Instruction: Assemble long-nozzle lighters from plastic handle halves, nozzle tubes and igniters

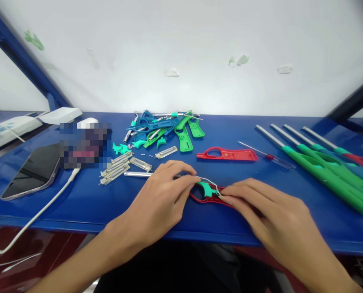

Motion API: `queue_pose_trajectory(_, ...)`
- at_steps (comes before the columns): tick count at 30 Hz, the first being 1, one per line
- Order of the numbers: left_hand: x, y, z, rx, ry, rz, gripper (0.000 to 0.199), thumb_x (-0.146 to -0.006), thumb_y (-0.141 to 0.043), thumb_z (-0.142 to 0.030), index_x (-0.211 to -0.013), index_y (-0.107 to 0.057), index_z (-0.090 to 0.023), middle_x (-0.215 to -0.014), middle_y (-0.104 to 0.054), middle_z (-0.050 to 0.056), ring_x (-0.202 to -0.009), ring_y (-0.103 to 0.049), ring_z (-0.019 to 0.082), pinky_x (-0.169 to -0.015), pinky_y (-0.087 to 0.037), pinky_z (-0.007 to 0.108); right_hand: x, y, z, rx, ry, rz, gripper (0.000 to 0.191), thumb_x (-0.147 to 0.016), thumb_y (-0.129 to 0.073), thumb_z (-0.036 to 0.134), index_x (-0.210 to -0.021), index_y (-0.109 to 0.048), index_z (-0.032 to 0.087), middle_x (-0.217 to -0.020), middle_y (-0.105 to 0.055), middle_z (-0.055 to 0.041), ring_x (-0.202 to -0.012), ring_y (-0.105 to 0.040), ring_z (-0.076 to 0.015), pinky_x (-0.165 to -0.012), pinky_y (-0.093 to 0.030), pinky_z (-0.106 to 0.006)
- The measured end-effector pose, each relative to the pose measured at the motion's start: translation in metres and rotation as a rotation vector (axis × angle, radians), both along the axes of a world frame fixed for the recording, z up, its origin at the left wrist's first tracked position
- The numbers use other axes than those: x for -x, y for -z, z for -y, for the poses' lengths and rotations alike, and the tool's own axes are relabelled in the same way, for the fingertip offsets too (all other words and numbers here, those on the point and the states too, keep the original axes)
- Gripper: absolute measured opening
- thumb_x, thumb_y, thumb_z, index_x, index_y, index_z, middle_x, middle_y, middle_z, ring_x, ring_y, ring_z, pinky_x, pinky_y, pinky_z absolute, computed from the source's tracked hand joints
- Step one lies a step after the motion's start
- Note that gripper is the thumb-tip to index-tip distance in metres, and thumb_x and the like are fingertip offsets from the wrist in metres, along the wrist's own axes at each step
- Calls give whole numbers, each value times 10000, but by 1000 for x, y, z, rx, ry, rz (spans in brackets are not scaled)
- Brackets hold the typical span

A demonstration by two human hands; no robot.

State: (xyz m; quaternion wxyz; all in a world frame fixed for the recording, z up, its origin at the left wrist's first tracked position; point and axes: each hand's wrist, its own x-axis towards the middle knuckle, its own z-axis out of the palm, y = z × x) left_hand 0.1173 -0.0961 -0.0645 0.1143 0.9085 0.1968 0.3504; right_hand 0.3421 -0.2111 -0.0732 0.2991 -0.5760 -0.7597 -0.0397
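On the blue table lies an opened utility lighter, its red half-shell (196, 198) facing up with a teal trigger (208, 189) seated in it. Its metal tube (137, 174) sticks out to the left, beyond my left hand (163, 199). That hand is closed over the lighter where tube and shell meet, thumb and forefinger by a thin white wire (210, 180). The wire arches over the trigger to my right hand (269, 207), whose thumb and fingertips are pinched at its end, against the shell. These fingers hide the shell's right part.
Beyond my hands lie the matching red half-shell (239, 154) and a screwdriver (269, 156). Several assembled lighters (327, 171) lie right. Clear fuel tanks (116, 169), teal triggers (120, 148) and piled lighter parts (166, 126) are left and behind. A phone (35, 169) and white cable (47, 209) lie far left.
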Motion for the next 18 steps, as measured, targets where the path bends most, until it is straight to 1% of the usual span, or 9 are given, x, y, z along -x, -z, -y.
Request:
queue_pose_trajectory(6, 1, 1, 1, -7, -29, 12, 187, -1010, -607, -78, -1110, -741, -162, -1181, -737, 69, -1101, -709, 224, -971, -581, 390, 0, -1, 0, 10, -2, 10, 143, -1105, -515, 276, -1167, -638, 315, -1103, -740, 52, -918, -721, -141, -823, -478, -290)
queue_pose_trajectory(10, 1, -1, 1, 8, -31, 14, 171, -1010, -610, -84, -1099, -729, -169, -1168, -748, 55, -1088, -720, 216, -970, -583, 378, 1, 0, 0, 15, 3, 5, 142, -1089, -544, 252, -1167, -646, 313, -1103, -745, 42, -920, -726, -156, -817, -490, -300)
queue_pose_trajectory(14, 2, -2, 1, 13, -33, 4, 143, -1018, -611, -102, -1075, -719, -177, -1155, -752, 49, -1078, -725, 215, -967, -584, 378, 1, -1, 0, 22, -8, 12, 161, -1100, -514, 263, -1165, -657, 299, -1101, -747, 16, -920, -728, -171, -792, -500, -309)
queue_pose_trajectory(18, 1, -2, 1, 12, -21, -1, 157, -1022, -601, -93, -1074, -718, -183, -1159, -748, 51, -1098, -719, 217, -982, -579, 385, 0, -1, 0, 10, -6, 26, 156, -1099, -521, 257, -1175, -646, 310, -1106, -744, 32, -928, -727, -161, -784, -491, -302)
